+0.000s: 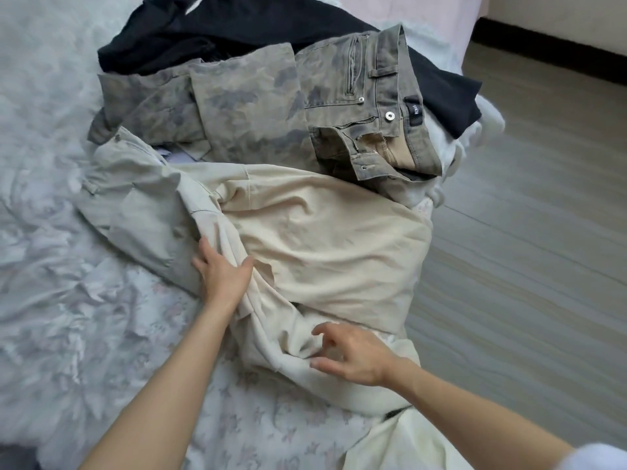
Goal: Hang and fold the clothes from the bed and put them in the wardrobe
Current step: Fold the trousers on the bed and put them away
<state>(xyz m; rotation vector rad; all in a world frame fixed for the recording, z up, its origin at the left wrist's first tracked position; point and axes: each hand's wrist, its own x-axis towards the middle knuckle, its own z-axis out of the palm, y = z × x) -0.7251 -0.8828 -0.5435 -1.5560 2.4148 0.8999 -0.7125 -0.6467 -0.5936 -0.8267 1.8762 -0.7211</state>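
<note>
A pile of clothes lies on the bed. Nearest me is a cream garment (pixel 325 239), spread and creased. My left hand (pixel 222 269) rests on its left fold with fingers and thumb around a ridge of the cloth. My right hand (pixel 353 354) hovers at its lower edge, fingers loosely curled and touching the fabric. A pale khaki garment (pixel 135 201) lies to the left, partly under the cream one. Behind them are camouflage trousers (pixel 258 106) with the fly open, and a black garment (pixel 217 25) at the back.
The bed is covered by a rumpled floral sheet (pixel 68 317). White cloth (pixel 454 144) hangs over the bed's right edge. The grey wooden floor (pixel 543 232) lies to the right, with a dark skirting board (pixel 549 52) at the far wall.
</note>
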